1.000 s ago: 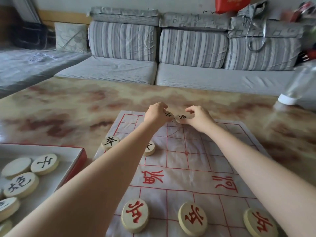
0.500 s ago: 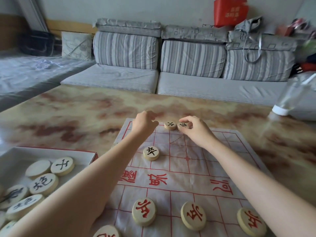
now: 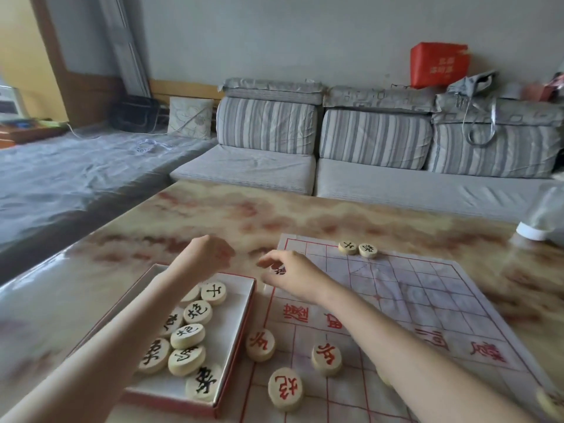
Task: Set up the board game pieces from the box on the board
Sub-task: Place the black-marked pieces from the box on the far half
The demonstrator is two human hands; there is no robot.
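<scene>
The paper board [image 3: 427,300] with a red grid lies on the table. Two black-lettered pieces [image 3: 348,248] [image 3: 367,250] sit side by side on its far edge. Three red-lettered pieces [image 3: 260,345] [image 3: 326,358] [image 3: 285,389] stand near me. The white box [image 3: 241,325] with a red rim, left of the board, holds several black-lettered pieces [image 3: 200,312]. My right hand [image 3: 293,274] curls its fingers round a black-lettered piece [image 3: 279,270] at the board's left edge. My left hand [image 3: 210,254] hovers over the box's far end, loosely curled, with nothing visible in it.
The marbled table [image 3: 213,221] stretches beyond the board. A clear plastic bottle with a white cap [image 3: 540,230] lies at the right edge. Grey striped sofa cushions [image 3: 265,126] line the far side of the table.
Both hands left the two black pieces on the far edge and moved left and toward me. My right hand now grips a piece at the board's left edge; the view has swung left.
</scene>
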